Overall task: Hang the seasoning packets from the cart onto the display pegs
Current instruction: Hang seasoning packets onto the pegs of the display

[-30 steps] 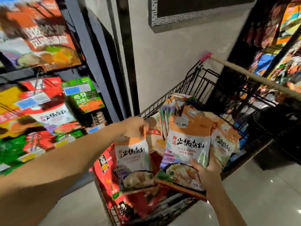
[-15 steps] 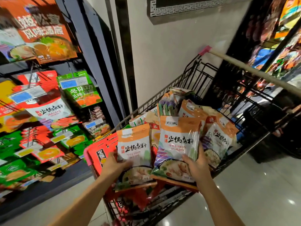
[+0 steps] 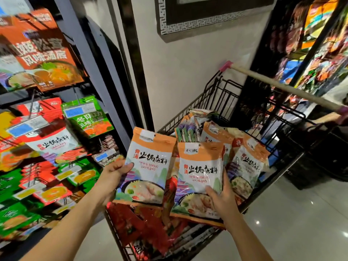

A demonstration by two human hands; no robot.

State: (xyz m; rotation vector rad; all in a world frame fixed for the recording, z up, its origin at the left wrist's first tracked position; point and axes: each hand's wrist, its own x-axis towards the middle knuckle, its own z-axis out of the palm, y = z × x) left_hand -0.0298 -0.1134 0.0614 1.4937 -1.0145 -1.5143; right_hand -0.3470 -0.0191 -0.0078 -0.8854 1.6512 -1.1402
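My left hand [image 3: 113, 178] grips the left edge of one orange-and-white seasoning packet [image 3: 148, 164], held upright above the cart. My right hand [image 3: 222, 198] holds a second packet [image 3: 199, 170] of the same kind by its lower right side, with more packets stacked behind it. Both packets hang over the black wire cart [image 3: 222, 95], which holds several more orange-topped packets [image 3: 248, 162] and red packets [image 3: 143, 223]. To the left, the display pegs [image 3: 32, 108] carry rows of hanging packets with price tags.
A white wall with a dark column [image 3: 131, 59] stands behind the cart. The cart's wooden handle bar [image 3: 282, 85] runs to the right. Another product rack [image 3: 320, 44] lines the far right. Glossy floor tiles [image 3: 293, 223] lie below.
My left hand shifted from the packet's top to its left edge and raised it beside the right-hand packet. Both packets now sit higher, and the view swung slightly toward the pegs.
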